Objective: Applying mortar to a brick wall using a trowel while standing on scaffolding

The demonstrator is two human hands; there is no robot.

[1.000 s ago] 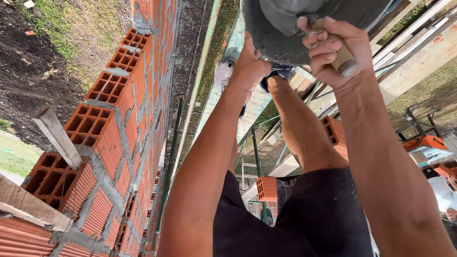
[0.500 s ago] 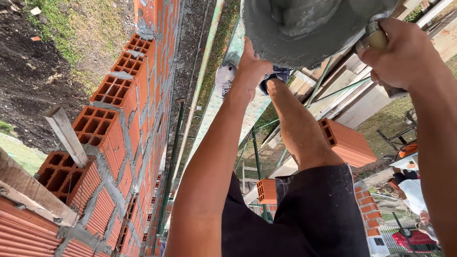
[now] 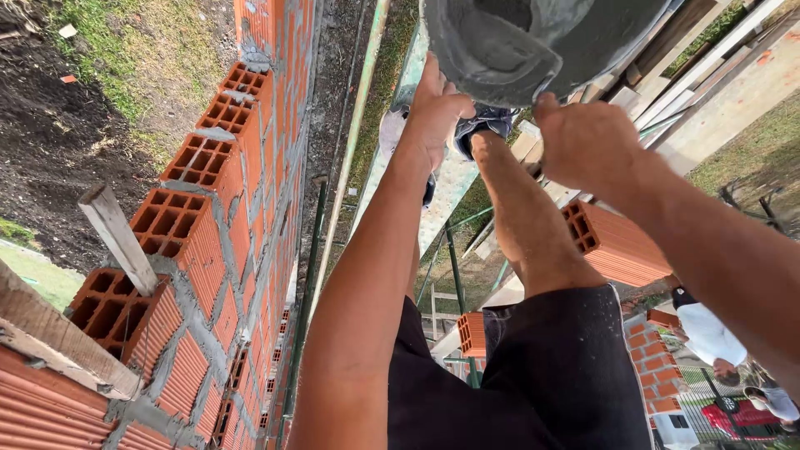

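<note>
A grey, mortar-smeared bucket (image 3: pixel 517 42) fills the top of the head view, tilted over my legs. My left hand (image 3: pixel 437 108) presses against its lower left side with the fingers spread up along it. My right hand (image 3: pixel 587 142) grips the bucket's lower right edge, knuckles toward me. Both forearms reach up from the bottom of the picture. Below them are my black shorts (image 3: pixel 533 375) and one bare leg (image 3: pixel 517 217), which stands on a pale scaffold plank (image 3: pixel 446 192).
A wall of hollow red bricks (image 3: pixel 208 242) with grey mortar joints runs down the left, with a wooden stake (image 3: pixel 117 233) stuck in its top. Green scaffold poles (image 3: pixel 354 142) drop beside it. A loose brick (image 3: pixel 612 242) lies to the right. Another person (image 3: pixel 708 333) stands far below.
My right hand swung out to the right, then came back left and lower onto the bucket's edge. My left hand stayed against the bucket.
</note>
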